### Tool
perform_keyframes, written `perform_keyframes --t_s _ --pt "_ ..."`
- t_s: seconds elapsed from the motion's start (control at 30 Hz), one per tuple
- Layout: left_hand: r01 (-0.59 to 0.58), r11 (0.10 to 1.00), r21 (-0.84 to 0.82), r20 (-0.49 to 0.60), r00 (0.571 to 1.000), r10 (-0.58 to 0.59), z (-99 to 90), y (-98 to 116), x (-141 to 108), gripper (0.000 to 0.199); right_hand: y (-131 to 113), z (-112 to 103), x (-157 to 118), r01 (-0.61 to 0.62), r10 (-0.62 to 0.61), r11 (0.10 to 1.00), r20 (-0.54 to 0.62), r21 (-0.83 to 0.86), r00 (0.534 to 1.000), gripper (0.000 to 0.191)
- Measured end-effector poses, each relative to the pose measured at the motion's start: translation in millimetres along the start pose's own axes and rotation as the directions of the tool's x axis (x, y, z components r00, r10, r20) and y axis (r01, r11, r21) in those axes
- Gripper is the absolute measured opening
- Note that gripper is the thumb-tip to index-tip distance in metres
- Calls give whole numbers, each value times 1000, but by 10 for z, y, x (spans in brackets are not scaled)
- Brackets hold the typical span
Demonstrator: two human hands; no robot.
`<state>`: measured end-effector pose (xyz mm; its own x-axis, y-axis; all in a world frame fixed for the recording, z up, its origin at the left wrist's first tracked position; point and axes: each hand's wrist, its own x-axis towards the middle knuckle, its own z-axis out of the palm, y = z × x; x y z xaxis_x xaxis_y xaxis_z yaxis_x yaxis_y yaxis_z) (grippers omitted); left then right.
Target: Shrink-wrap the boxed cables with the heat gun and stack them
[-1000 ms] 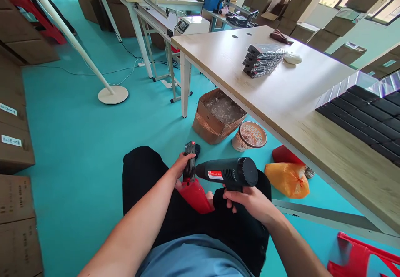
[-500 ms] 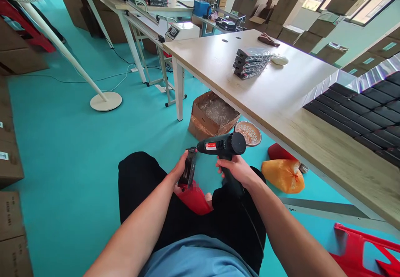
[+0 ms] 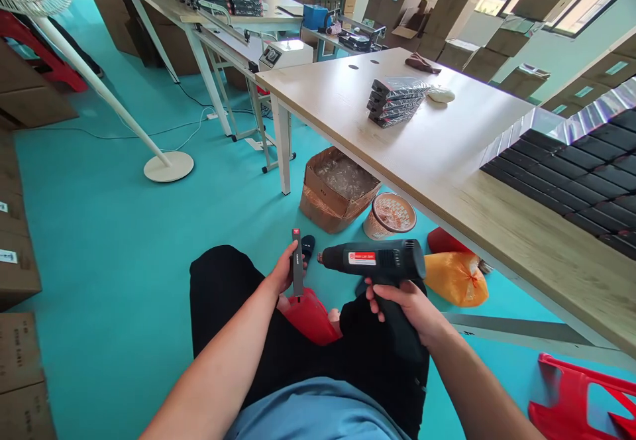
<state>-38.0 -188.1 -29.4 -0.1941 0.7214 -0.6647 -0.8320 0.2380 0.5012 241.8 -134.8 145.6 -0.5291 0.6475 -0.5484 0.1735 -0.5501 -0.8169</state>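
My left hand point(image 3: 285, 269) grips a slim dark box point(image 3: 297, 264) with a red end, held upright over my lap so that a narrow side faces me. In my right hand point(image 3: 403, 304) is a black heat gun point(image 3: 375, 259) with a red and white label. Its handle sits in my palm, and its nozzle points left toward the box, with a small gap between them. Below the box, a red stool seat point(image 3: 313, 317) shows between my legs.
A wooden table point(image 3: 348, 105) at right carries a stack of wrapped boxes point(image 3: 397, 100) and rows of black boxes point(image 3: 571, 175). Under its edge stand a carton of clear plastic point(image 3: 325, 198), a round basket point(image 3: 380, 224) and an orange bag point(image 3: 457, 279). A white fan point(image 3: 169, 166) stands left.
The box has turned in my left hand, from a broad side to a narrow one. My right hand has drawn the heat gun to the right and slightly down, away from the box.
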Motion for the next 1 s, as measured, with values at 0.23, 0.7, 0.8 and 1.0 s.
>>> perform_keyframes --t_s 0.23,0.7,0.8,1.0 --pt "32 957 -288 201 979 28 153 203 -223 59 252 -197 -116 -176 182 860 33 478 983 32" --pt "146 986 -79 155 979 -132 97 117 -157 53 77 153 62 -70 30 964 159 255 987 28" --pt "32 983 -181 111 994 -12 94 149 -131 49 52 239 -45 42 -24 997 246 -67 969 23" --pt "-71 955 -287 136 984 113 107 215 -162 53 182 265 -201 31 -6 988 164 -150 986 32"
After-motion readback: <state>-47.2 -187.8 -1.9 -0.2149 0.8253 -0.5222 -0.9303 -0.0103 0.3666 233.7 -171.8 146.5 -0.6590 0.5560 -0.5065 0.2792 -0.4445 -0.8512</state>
